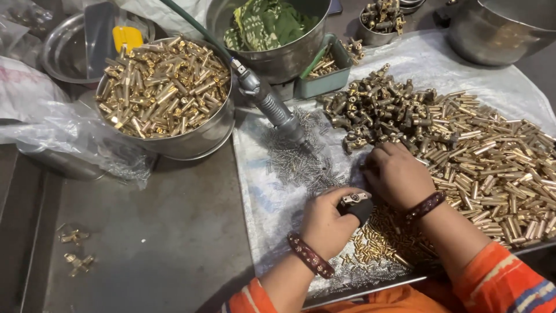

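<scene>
My left hand (327, 220) is closed around a small black holder with a brass fitting (354, 199) on top, over a white sheet (260, 191). My right hand (397, 174) rests knuckles up just to the right of it, fingers curled into the edge of a big heap of brass tubes and fittings (475, 150); whether it pinches a piece is hidden. Small brass pieces (376, 243) lie under both wrists. A pile of tiny silver screws (295, 165) lies in front of my left hand. A pneumatic screwdriver (272, 107) hangs tilted, tip down at the screws.
A steel bowl (191, 142) full of brass tubes stands at left, next to crumpled plastic bags (52, 127). A larger steel bowl holding green cloth (272, 35), a green tray (324, 81) and more steel pots (492, 29) stand behind. Two loose brass fittings (75, 249) lie on the metal table.
</scene>
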